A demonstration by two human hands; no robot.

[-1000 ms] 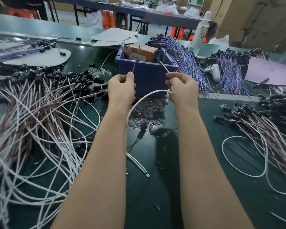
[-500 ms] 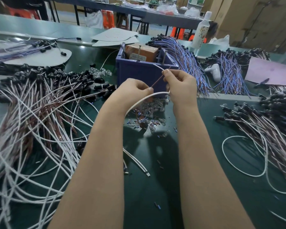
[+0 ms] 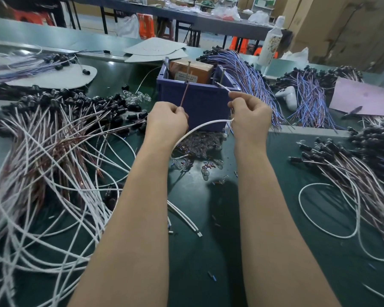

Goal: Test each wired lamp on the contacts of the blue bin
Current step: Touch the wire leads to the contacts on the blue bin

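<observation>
While I kept both hands raised at the near wall of the blue bin (image 3: 204,103), which stood mid-table toward the far edge, my left hand (image 3: 166,122) was clenched with thumb and forefinger pinching a reddish-brown lead (image 3: 184,94); that lead ran straight up to the foot of the left pin (image 3: 189,67), upright at the bin's rim, though I could not tell whether metal met metal. My right hand (image 3: 251,116) was curled round a white lead (image 3: 223,87), its bare end pointing at the right pin (image 3: 223,76) and lying just beside it; contact there was too small to judge. A white cable (image 3: 200,127) arched between the two hands in front of the bin; the lamp's bulb I could not pick out for certain.

Inside the bin sat a cardboard box (image 3: 193,68); loose glass bulbs (image 3: 200,144) lay on the green table (image 3: 208,251) against the bin's near wall. A tangle of white and brown wires (image 3: 53,156) with black sockets spread toward the left edge; a like heap (image 3: 353,173) lay toward the right edge; blue and violet wires (image 3: 248,78) fanned out beside the bin's right wall; a white bottle (image 3: 272,47) stood near the far edge.
</observation>
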